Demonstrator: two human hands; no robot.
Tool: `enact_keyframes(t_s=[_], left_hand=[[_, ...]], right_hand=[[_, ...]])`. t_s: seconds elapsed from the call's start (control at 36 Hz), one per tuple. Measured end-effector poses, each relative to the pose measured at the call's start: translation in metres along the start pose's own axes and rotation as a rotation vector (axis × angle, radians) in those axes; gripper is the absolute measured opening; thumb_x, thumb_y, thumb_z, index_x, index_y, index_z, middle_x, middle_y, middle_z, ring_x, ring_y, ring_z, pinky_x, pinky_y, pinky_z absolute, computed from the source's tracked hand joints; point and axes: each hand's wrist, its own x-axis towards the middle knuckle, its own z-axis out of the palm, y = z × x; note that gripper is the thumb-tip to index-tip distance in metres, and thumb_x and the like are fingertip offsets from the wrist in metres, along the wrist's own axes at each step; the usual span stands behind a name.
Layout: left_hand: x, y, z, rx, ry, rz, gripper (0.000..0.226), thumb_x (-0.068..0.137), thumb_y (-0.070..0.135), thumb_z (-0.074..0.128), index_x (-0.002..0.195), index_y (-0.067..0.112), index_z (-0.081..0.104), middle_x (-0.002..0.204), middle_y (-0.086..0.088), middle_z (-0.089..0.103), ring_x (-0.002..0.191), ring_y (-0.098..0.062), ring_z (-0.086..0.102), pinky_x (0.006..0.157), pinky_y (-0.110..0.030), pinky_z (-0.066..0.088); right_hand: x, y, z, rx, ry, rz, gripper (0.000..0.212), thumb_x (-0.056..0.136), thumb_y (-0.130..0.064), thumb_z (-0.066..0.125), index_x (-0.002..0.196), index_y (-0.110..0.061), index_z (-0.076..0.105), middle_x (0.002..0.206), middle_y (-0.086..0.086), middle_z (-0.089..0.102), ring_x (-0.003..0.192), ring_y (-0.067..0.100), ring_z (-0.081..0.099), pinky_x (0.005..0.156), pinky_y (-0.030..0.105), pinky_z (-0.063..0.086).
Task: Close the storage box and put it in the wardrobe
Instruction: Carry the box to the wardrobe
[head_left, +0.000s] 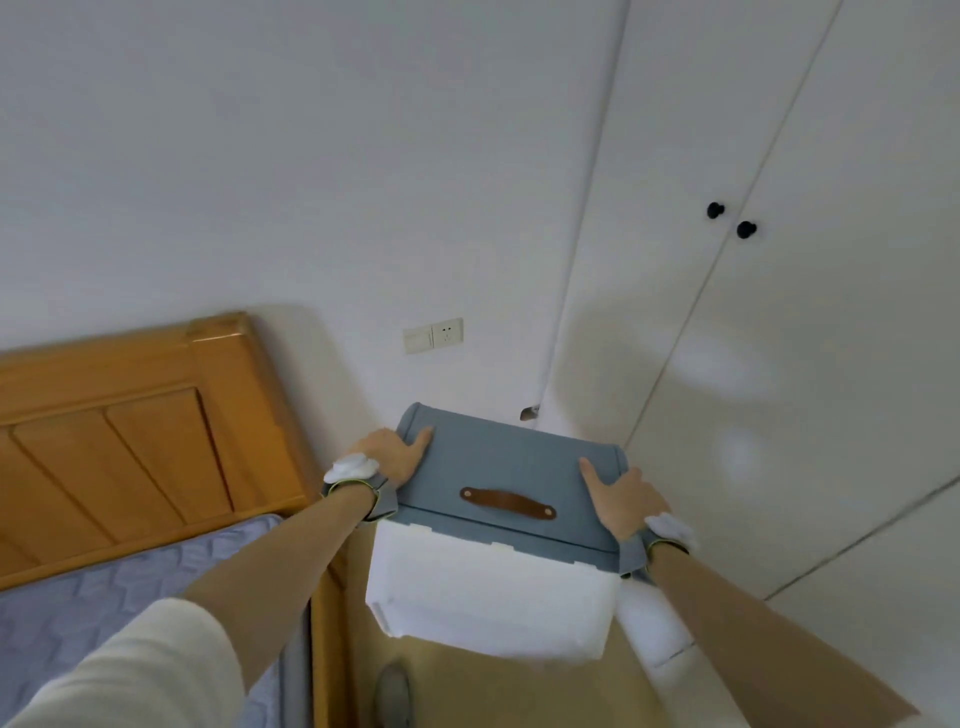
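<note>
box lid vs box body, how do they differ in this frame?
Colour: the lid is grey-blue, the body is white. Fittings: the lid carries a brown strap handle; the body shows none. Contact: the left hand and right hand grip the lid's side edges, not the body. Shared: one closed storage box, held off the floor, tilted toward the camera.

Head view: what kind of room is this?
Most likely a bedroom: a wooden headboard and mattress on the left, white wardrobe doors with black knobs on the right.
</note>
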Motion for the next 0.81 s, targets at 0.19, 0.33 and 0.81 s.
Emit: enact_keyframes(t_s=[0.19,0.33,0.81], left_hand=[[0.153,0.02,-0.007,0.018,-0.112,0.092,0.075,0.094,0.079,0.035,0.083,0.011,0.065,0.098,-0.014,0.076,0.085,-0.032,0.072,0.08,-0.038,0.058],[0.224,0.048,-0.02,-0.056,-0.181,0.145,0.074,0.098,0.073,0.039,0.102,0.005,0.067,0.109,-0.015,0.073,0.086,-0.031,0.065,0.081,-0.036,0.054],[0.33,0.19,-0.004,-0.082,-0.483,0.486,0.072,0.103,0.061,0.045,0.129,-0.002,0.067,0.128,-0.019,0.069,0.111,-0.036,0.067,0.093,-0.038,0.051]], right_hand=[[0.071,-0.058,0.034,0.041,-0.016,0.097,0.089,0.092,-0.079,0.041,0.135,-0.002,0.054,0.107,0.014,0.067,0.076,0.027,0.057,0.069,0.033,0.047],[0.093,-0.089,0.035,0.04,-0.024,0.17,0.078,0.095,-0.076,0.04,0.118,-0.004,0.061,0.081,0.008,0.063,0.067,0.025,0.059,0.066,0.037,0.054],[0.181,-0.088,-0.007,-0.038,0.082,0.544,0.089,0.089,-0.084,0.029,0.113,-0.009,0.069,0.106,0.013,0.073,0.092,0.032,0.07,0.082,0.038,0.054]])
